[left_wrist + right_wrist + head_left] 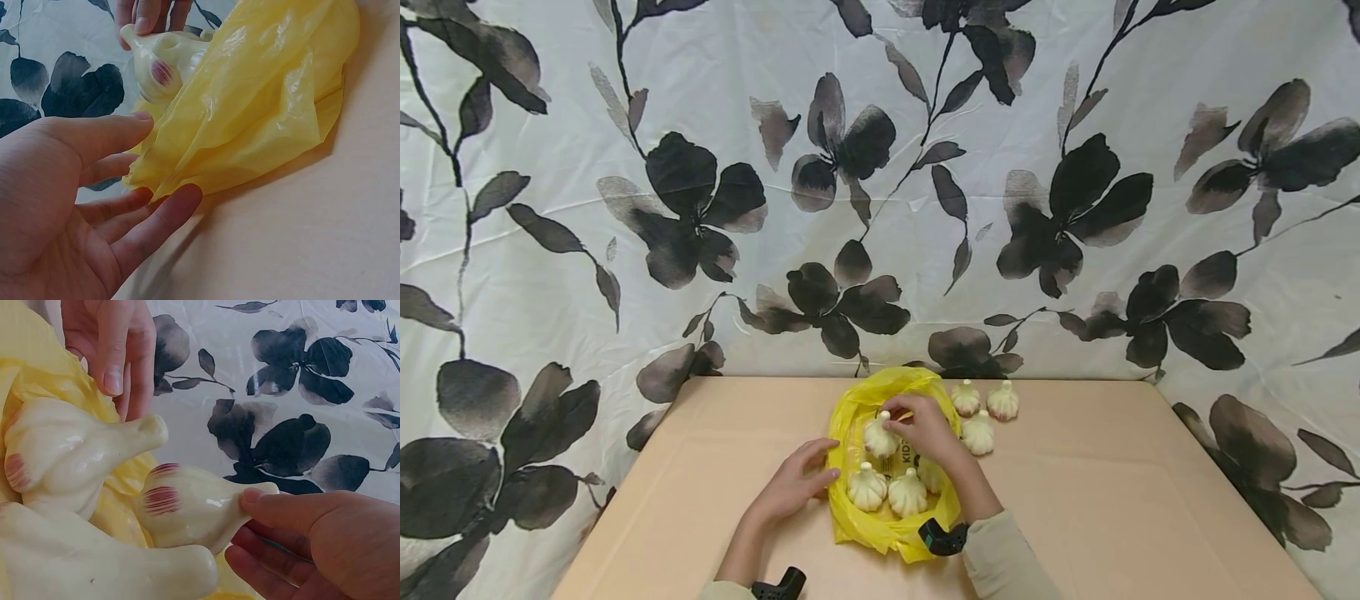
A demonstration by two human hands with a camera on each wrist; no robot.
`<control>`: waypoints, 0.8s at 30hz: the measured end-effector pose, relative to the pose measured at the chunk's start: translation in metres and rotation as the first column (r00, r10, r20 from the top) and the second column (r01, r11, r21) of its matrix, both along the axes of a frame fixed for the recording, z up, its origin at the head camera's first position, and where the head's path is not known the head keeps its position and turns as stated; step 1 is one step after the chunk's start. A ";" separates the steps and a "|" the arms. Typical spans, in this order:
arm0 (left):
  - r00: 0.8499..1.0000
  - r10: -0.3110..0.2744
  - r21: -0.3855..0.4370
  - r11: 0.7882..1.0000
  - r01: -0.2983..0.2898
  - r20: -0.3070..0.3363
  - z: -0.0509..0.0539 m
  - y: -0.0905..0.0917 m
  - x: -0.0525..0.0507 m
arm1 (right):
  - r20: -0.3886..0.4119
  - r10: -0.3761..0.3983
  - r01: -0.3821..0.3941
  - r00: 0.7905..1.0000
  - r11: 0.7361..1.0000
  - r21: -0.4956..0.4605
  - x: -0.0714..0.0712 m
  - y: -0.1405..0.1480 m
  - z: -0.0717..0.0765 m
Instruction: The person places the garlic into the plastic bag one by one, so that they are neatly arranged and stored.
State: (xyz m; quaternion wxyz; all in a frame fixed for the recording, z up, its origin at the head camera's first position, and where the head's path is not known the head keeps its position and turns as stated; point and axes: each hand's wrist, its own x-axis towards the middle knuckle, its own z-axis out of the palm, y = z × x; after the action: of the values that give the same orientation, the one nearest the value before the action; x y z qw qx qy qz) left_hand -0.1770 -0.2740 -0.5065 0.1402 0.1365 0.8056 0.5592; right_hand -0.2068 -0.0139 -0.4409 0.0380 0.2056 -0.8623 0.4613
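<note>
My right hand (925, 429) pinches a garlic bulb (878, 435) by its stem over the mouth of a yellow plastic bag (850, 529). In the right wrist view, thumb and fingers meet at the stem of this white bulb (181, 503), which has purple streaks. More garlic bulbs (907, 492) lie inside the bag, stems up. At the bag's left side is my left hand (793, 483), thumb and fingers spread and touching its edge. The left wrist view shows those fingers (159, 222) fairly straight against the crinkled plastic (250, 119).
Three garlic bulbs (977, 432) stand outside the bag, near the back edge of the tan table (1097, 492). Behind the table hangs a white cloth (955, 333) printed with dark flowers. Dark devices (943, 537) are strapped to both wrists.
</note>
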 end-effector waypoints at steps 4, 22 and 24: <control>1.000 0.003 0.014 1.000 -0.003 0.005 0.000 -0.001 0.000 | -0.007 0.003 -0.003 1.000 1.000 0.009 0.001 -0.005 0.000; 0.999 -0.024 0.010 1.000 0.024 -0.038 0.004 -0.007 0.007 | 0.016 0.039 -0.040 0.999 0.998 0.057 0.006 -0.023 -0.006; 0.998 -0.034 0.004 0.999 0.034 -0.045 0.004 -0.009 0.007 | 0.025 0.043 -0.045 0.999 0.997 0.067 0.006 -0.025 -0.006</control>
State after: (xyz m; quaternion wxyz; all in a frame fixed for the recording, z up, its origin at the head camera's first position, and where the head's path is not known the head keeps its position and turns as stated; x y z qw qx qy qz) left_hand -0.1695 -0.2825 -0.5029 0.1313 0.1632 0.8048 0.5553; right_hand -0.2004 -0.0386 -0.4471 0.0108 0.2204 -0.8730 0.4348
